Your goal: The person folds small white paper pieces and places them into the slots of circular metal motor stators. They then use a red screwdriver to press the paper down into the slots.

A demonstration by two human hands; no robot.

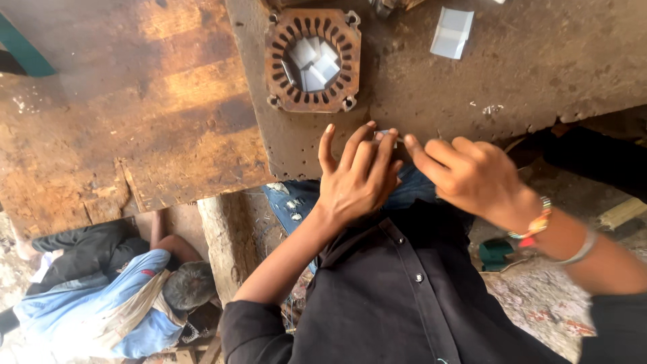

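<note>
My left hand (357,176) and my right hand (468,175) meet at the near edge of a rusty metal slab (539,74). Between their fingertips they pinch a small pale strip of paper (389,135), mostly hidden by the fingers. Beyond the hands, a rusty square motor stator (312,61) lies flat on the slab, with several folded white paper pieces (315,62) piled in its bore. My right wrist wears beaded bracelets.
A stack of white paper pieces (452,32) lies at the far right of the slab. A worn wooden bench top (121,114) adjoins on the left. Another person in a blue shirt (114,303) crouches on the floor at lower left.
</note>
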